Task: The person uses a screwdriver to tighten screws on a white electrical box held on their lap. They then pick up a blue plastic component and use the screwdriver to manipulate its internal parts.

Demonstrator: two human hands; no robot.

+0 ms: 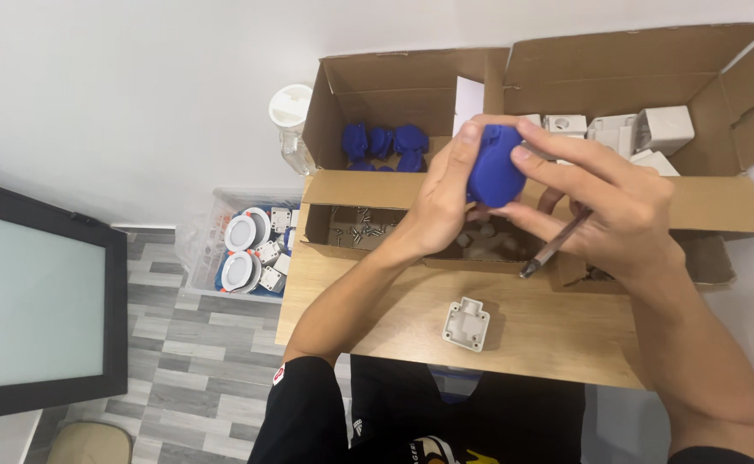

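While both hands are raised over the wooden table [394, 314], the left hand [435, 206] and the right hand [617, 206] together clasp a blue plastic cap [494, 176], which sits between them above the middle of the table. The left thumb presses on its upper edge; the right fingers lie across its right side. The right hand also has a screwdriver [555, 245] tucked under its fingers, the tip pointing down and to the left. So both hands are closed, each holding something.

On the table near the person lies a small white socket base [466, 324], apart from the hands. Farther off, a shallow cardboard tray [342, 225] holds loose screws [360, 232]. Behind it, an open cardboard box [377, 86] holds more blue caps [383, 142], and to its right a second box [720, 77] holds white housings [665, 129]. On the floor at the left stands a clear bin [201, 249] with round white lamps [241, 232].
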